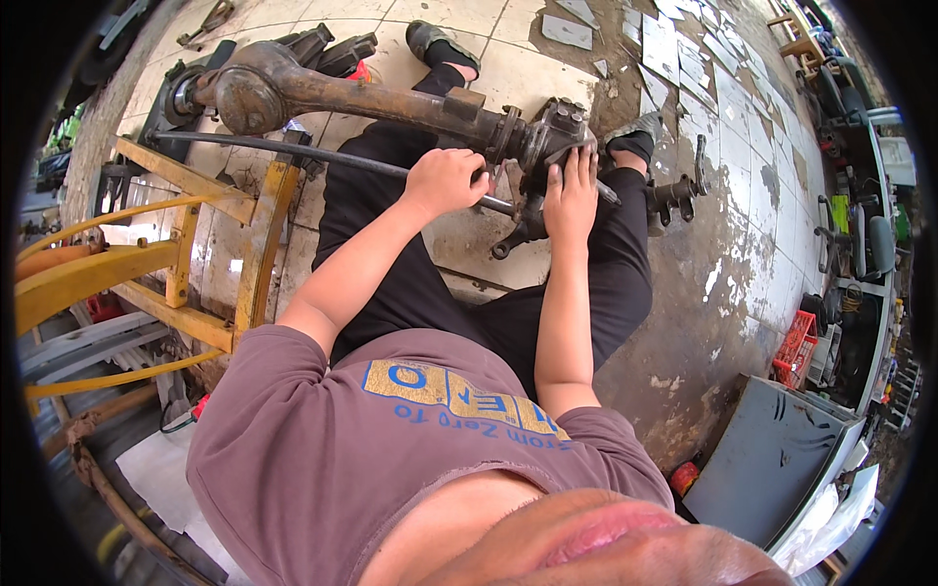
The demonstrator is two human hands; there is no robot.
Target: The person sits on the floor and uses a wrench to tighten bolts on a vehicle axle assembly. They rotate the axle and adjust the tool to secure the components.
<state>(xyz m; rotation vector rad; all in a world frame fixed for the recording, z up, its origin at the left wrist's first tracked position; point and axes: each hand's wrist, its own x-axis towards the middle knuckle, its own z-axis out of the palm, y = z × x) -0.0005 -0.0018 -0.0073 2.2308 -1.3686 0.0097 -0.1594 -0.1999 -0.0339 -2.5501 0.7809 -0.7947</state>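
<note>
At frame centre, a long black steel rod (pixel 322 156) is gripped by the left hand (pixel 445 181) while the right hand (pixel 572 195) is pressed flat on the rusty brown axle's knuckle (pixel 547 137); fingers could be pinched if the rod slips.

Both our arms reach toward upper centre frame; our left hand (pixel 445 182) is fisted, our right hand (pixel 571 195) flat, fingers extended.

A big rusty axle (pixel 371 93) lies across a yellow metal stand (pixel 256 234), above the floor. It is brown and dirty, with a round lump at one end and a greasy knuckle (pixel 547 137) at the other. A thin black rod (pixel 293 151) runs just under it, almost side by side.
</note>
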